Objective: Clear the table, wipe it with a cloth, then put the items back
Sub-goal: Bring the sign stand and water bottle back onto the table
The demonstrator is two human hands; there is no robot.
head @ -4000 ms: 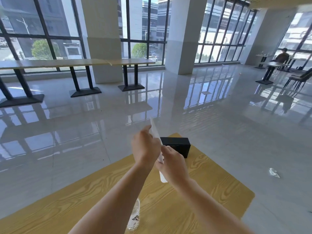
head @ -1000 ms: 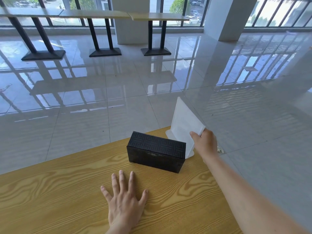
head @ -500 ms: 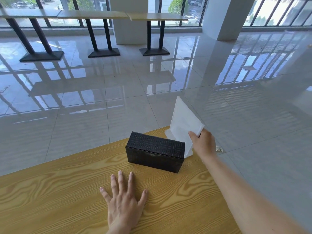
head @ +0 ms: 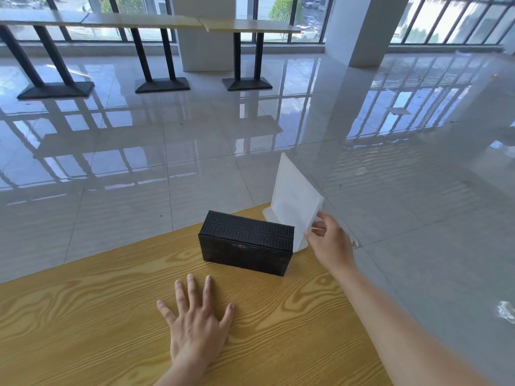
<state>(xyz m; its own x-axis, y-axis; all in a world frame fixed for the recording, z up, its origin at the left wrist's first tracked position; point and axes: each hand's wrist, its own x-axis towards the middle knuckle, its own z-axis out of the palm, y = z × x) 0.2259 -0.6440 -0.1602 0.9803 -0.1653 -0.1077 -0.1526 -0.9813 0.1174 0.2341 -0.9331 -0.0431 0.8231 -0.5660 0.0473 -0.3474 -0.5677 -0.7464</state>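
Note:
A black patterned box lies near the far corner of the wooden table. Behind its right end a white translucent sign stand stands upright at the table's corner. My right hand is beside the stand's right edge, fingers spread and just off it or barely touching. My left hand lies flat on the table in front of the box, fingers apart, holding nothing.
The table's far and right edges drop to a glossy tiled floor. A crumpled clear wrapper lies on the floor at the right. High tables on black bases stand by the windows far behind.
Four seconds ago both hands held the white stand in the air. It now stands at the table corner, and my right hand's fingers have opened off its edge. The left hand rests flat.

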